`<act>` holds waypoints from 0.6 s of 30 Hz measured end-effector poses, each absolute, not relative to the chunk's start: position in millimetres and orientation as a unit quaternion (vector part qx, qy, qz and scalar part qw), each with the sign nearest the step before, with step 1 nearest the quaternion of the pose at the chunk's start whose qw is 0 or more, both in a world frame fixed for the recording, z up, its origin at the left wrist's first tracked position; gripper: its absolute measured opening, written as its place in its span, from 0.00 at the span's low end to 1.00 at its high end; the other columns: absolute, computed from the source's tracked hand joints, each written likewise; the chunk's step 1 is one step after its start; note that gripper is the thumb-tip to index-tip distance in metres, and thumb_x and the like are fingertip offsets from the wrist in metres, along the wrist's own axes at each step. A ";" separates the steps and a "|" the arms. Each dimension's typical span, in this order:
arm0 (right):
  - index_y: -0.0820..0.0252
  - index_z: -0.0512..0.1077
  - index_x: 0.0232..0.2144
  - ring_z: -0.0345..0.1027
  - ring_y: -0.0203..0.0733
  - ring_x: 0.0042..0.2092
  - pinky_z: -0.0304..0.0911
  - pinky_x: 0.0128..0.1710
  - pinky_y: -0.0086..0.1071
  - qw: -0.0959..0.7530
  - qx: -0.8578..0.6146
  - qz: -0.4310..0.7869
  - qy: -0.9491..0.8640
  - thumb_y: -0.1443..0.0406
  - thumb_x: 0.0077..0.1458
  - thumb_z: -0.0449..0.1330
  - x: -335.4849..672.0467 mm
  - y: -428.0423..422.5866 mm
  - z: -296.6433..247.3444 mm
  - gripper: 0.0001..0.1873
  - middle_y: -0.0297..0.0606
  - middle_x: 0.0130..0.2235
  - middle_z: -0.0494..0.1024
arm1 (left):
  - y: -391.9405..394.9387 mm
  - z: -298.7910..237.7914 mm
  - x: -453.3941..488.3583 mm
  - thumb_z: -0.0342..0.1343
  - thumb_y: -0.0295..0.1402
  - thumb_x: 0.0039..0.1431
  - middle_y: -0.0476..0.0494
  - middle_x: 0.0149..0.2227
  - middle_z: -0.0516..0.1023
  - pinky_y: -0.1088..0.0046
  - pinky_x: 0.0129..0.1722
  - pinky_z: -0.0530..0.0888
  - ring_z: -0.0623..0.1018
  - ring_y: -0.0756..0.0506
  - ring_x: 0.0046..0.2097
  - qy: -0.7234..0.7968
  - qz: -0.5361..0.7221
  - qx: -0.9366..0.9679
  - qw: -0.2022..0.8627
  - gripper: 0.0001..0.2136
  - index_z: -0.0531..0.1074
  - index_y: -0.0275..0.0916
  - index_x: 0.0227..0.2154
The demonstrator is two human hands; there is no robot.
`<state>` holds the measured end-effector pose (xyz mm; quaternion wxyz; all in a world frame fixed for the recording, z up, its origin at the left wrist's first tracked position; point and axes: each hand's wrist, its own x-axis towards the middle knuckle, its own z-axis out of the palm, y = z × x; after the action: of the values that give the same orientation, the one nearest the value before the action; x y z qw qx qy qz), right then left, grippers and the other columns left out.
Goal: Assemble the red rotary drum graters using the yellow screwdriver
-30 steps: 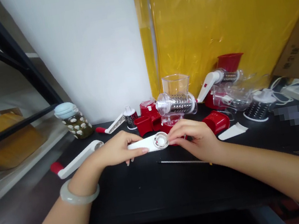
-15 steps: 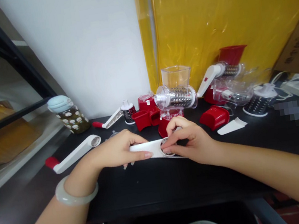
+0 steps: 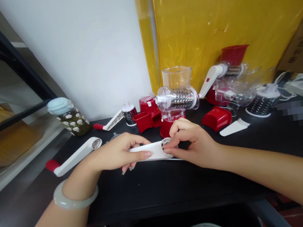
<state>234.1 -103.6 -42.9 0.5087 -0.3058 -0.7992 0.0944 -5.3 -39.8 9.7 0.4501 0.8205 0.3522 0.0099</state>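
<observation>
Held crank arm (image 3: 154, 151): smooth plastic; grater drum (image 3: 181, 98): shiny metal; tabletop (image 3: 158, 193): matt.

From the person's head, the camera faces forward and down, close over a flat black tabletop (image 3: 152, 190).

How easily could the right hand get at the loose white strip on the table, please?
Probably easily, yes: the white strip lies nearby with nothing on top, though the right hand is busy at the white handle.
</observation>
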 end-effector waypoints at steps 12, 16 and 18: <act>0.57 0.77 0.27 0.66 0.34 0.33 0.63 0.35 0.32 0.490 -0.332 0.121 -0.797 0.68 0.54 0.66 235.8 -101.4 -44.1 0.05 0.33 0.30 0.72 | -38.5 6.0 -6.4 0.60 0.52 0.55 0.52 0.18 0.73 0.82 0.13 0.67 0.72 0.51 0.16 0.383 0.006 0.790 0.479 0.24 0.75 0.38 0.46; 0.58 0.77 0.26 0.67 0.34 0.34 0.64 0.35 0.32 0.503 -0.348 0.186 -0.769 0.66 0.54 0.66 233.9 -99.2 -49.0 0.05 0.33 0.30 0.72 | -39.0 7.1 -5.7 0.59 0.52 0.56 0.52 0.17 0.73 0.82 0.13 0.66 0.73 0.50 0.16 0.390 -0.002 0.786 0.480 0.23 0.75 0.38 0.45; 0.58 0.76 0.27 0.67 0.35 0.35 0.64 0.36 0.33 0.502 -0.359 0.197 -0.762 0.66 0.55 0.66 233.3 -98.5 -51.2 0.05 0.33 0.31 0.72 | -39.9 7.8 -4.7 0.59 0.53 0.55 0.52 0.17 0.72 0.82 0.14 0.66 0.73 0.50 0.16 0.396 -0.002 0.783 0.479 0.24 0.75 0.38 0.45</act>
<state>233.3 -98.5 -51.2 0.5020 -0.3588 -0.7618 0.1972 -4.7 -39.9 7.8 0.4790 0.7833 0.3963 -0.0022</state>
